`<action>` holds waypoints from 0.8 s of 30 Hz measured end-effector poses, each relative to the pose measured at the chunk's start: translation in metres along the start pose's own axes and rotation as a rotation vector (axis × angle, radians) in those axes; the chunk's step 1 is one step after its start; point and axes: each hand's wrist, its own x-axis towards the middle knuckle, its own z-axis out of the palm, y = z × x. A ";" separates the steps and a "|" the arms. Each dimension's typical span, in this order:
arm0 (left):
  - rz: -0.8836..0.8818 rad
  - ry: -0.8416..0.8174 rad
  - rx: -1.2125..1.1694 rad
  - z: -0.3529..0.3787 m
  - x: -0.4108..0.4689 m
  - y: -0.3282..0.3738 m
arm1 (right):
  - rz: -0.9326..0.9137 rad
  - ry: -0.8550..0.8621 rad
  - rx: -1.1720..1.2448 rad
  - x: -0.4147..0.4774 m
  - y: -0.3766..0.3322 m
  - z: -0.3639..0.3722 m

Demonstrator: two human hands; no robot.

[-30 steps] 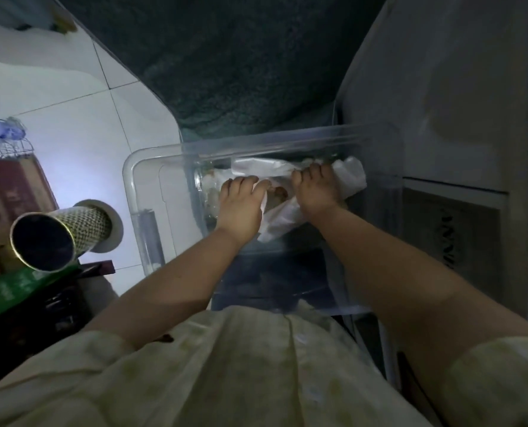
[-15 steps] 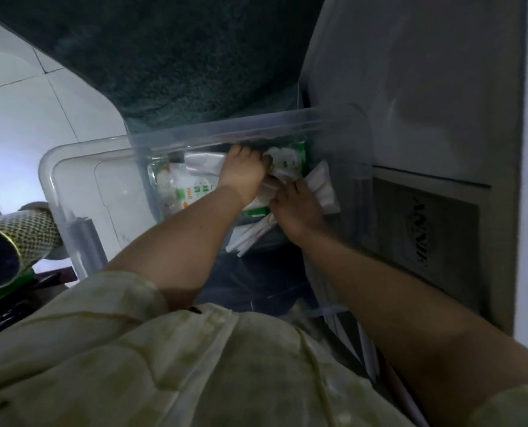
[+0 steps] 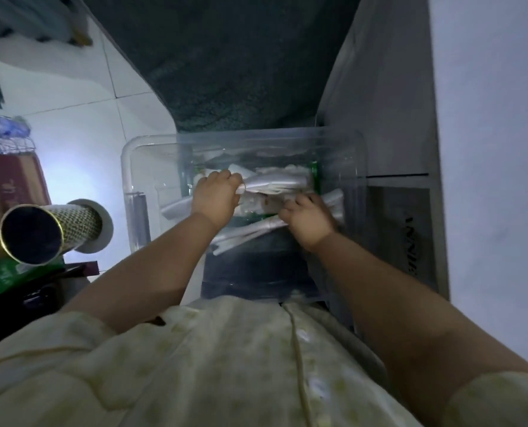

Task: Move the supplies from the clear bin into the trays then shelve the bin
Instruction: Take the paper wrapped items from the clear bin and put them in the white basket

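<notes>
Clear bin (image 3: 225, 140) sits low in front of the person, with its right wall just beside a grey cabinet (image 3: 379, 87), its far rim against a dark green rug (image 3: 225, 72) and white floor tiles (image 3: 71, 118) to its left. Both hands are down inside it among the supplies. The left hand (image 3: 216, 198) has fingers and thumb clamped round the left end of a long white packet (image 3: 275, 181), which lies crosswise in the bin. The right hand (image 3: 307, 221) is close by on the near side, with its fingers curled down over the near edge of a flat pack with green trim (image 3: 315, 177) – the fingertips are hidden in the pile. More white rolled wrappers (image 3: 244, 235) lie slanted beneath both wrists, on the bin's floor. The picture is dim and soft, so no print on the packs can be read. At the left stands a patterned tube (image 3: 71, 223) – its dark open mouth faces the camera – beside a cardboard box (image 3: 9, 180). A pale yellow shirt (image 3: 225, 365) fills the bottom of the view.
</notes>
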 end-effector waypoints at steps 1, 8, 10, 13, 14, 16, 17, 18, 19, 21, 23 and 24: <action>-0.015 0.031 -0.011 -0.011 -0.012 0.001 | 0.001 0.046 0.031 -0.007 -0.002 -0.008; -0.068 0.283 -0.038 -0.100 -0.081 0.011 | 0.149 0.197 0.205 -0.056 -0.022 -0.052; -0.054 0.351 -0.047 -0.120 -0.092 0.011 | 0.187 0.269 0.209 -0.069 -0.032 -0.062; 0.009 0.424 -0.033 -0.141 -0.100 0.012 | 0.262 0.353 0.181 -0.084 -0.046 -0.073; 0.039 0.436 -0.032 -0.146 -0.102 0.013 | 0.294 0.393 0.167 -0.090 -0.050 -0.075; 0.111 0.442 -0.033 -0.153 -0.104 0.013 | 0.369 0.466 0.148 -0.100 -0.063 -0.078; 0.151 0.439 -0.035 -0.156 -0.106 0.013 | 0.407 0.503 0.148 -0.106 -0.072 -0.078; 0.194 0.437 -0.039 -0.157 -0.109 0.013 | 0.442 0.533 0.150 -0.112 -0.083 -0.078; 0.240 0.442 -0.041 -0.159 -0.112 0.013 | 0.476 0.565 0.152 -0.118 -0.095 -0.077; 0.332 0.462 -0.036 -0.163 -0.119 0.015 | 0.539 0.634 0.137 -0.132 -0.118 -0.076; 0.425 0.486 -0.031 -0.167 -0.128 0.019 | 0.605 0.697 0.111 -0.148 -0.140 -0.075; 0.474 0.498 -0.026 -0.170 -0.133 0.022 | 0.641 0.732 0.095 -0.156 -0.151 -0.075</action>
